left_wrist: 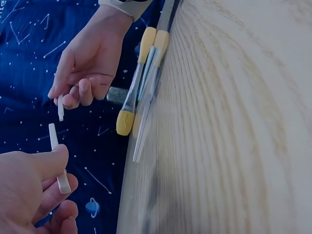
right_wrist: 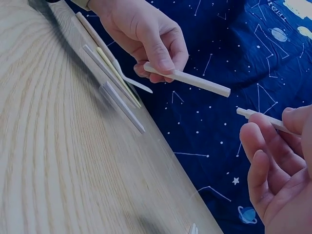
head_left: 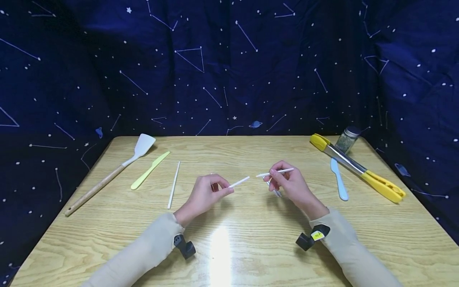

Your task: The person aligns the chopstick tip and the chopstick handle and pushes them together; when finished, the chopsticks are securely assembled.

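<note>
My left hand (head_left: 224,190) pinches a short white stick (head_left: 239,181) between thumb and fingers, its free end pointing right. My right hand (head_left: 273,175) pinches a second white stick (head_left: 276,172), its free end pointing left. The two stick ends face each other over the middle of the wooden table (head_left: 229,247) with a small gap between them. In the left wrist view my left hand (left_wrist: 48,175) grips its stick (left_wrist: 56,153) close to the other stick (left_wrist: 60,108). In the right wrist view my right hand (right_wrist: 278,161) holds its stick (right_wrist: 263,119) opposite the left hand's stick (right_wrist: 195,80).
At the left lie a white spatula with a wooden handle (head_left: 107,175), a pale green knife (head_left: 148,170) and a long white stick (head_left: 173,184). At the right are yellow tongs (head_left: 358,167), a light blue knife (head_left: 338,179) and a spice jar (head_left: 347,139). Starry blue cloth hangs behind.
</note>
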A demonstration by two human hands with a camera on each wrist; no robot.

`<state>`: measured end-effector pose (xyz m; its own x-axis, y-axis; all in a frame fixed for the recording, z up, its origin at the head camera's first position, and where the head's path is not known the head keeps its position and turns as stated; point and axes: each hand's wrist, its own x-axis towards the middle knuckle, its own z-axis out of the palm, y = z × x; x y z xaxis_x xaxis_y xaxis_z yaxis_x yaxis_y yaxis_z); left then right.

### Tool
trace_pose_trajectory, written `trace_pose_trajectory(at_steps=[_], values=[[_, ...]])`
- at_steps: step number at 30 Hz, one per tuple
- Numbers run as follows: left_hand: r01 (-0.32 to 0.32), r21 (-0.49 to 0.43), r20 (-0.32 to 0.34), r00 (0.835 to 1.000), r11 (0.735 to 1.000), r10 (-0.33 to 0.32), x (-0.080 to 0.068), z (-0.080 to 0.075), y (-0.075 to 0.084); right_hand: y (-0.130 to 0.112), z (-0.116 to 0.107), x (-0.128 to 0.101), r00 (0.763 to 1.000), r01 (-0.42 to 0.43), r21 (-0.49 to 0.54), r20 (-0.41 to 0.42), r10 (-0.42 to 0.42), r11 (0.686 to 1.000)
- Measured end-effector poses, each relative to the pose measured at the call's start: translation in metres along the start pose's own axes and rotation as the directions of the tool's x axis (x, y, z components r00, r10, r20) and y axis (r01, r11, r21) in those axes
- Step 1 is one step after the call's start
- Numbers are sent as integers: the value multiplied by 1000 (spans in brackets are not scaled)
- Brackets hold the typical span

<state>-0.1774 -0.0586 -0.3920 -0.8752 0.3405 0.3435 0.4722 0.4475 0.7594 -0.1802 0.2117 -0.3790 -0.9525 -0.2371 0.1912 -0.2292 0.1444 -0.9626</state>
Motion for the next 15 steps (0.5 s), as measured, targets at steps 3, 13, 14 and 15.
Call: trace_pose_trajectory(at_steps=[3, 13, 14, 15], values=[[-16, -9, 7, 1000, 1000, 16, 1, 2, 2, 0, 2, 0, 1000, 16, 32, 20, -17, 999], [-38, -34, 35, 999, 999, 39, 4, 10, 5, 0, 1, -3, 998, 23, 52, 49, -25, 998], [-37, -33, 32, 999, 999, 38, 4, 11, 5, 0, 1, -3, 998, 25, 53, 48, -28, 998], [-36, -30, 30, 999, 999, 37, 4, 11, 6, 0, 0, -3, 998, 27, 54, 48, -30, 998]])
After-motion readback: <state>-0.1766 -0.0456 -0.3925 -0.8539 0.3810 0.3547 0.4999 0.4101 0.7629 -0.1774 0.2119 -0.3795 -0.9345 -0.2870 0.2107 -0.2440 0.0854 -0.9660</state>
